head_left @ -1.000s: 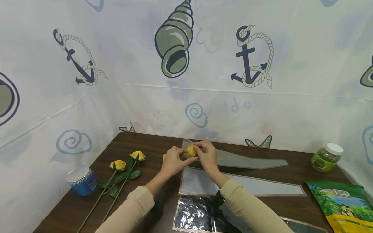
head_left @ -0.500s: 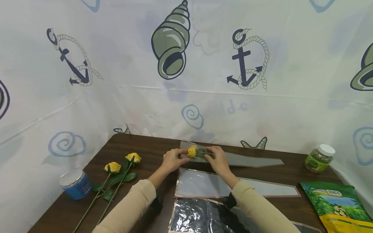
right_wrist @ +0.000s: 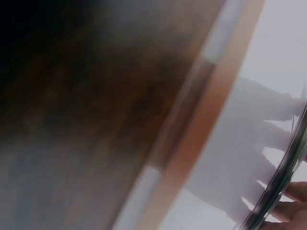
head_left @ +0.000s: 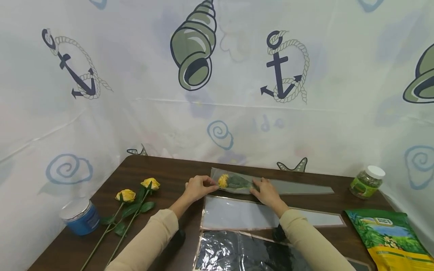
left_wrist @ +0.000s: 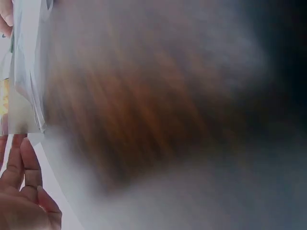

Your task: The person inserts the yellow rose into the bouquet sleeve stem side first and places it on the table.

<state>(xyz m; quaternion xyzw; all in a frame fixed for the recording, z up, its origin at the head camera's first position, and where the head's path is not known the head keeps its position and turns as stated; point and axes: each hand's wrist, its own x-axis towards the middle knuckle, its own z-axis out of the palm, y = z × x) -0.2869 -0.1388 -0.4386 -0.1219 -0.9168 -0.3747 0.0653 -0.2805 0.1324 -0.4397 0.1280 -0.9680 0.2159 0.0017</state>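
A yellow rose [head_left: 223,180] with green leaves lies inside a translucent flower sleeve [head_left: 298,187], which tapers to the right along the back of the table. My left hand [head_left: 200,188] pinches the sleeve's wide left end beside the bloom, thumb and forefinger close together. Farther right, my right hand [head_left: 268,192] grips the sleeve at the lower end of the leaves, thumb toward me and fingers on the far side. In the left wrist view, the fingers [left_wrist: 31,163] are at the sleeve's end. The right wrist view shows fingers [right_wrist: 290,208] behind the sleeve's dark edge.
Two more yellow roses [head_left: 126,195] lie at the left beside a blue jar [head_left: 81,218]. In front are a white sleeve [head_left: 234,214] and a black, shiny one [head_left: 220,250]. At the right stand a white-lidded jar [head_left: 367,182] and a green-yellow pouch [head_left: 390,235].
The rose, earlier held at its head, now lies within the sleeve. My right hand has moved right along the stem; my left has stayed near the sleeve's wide end.
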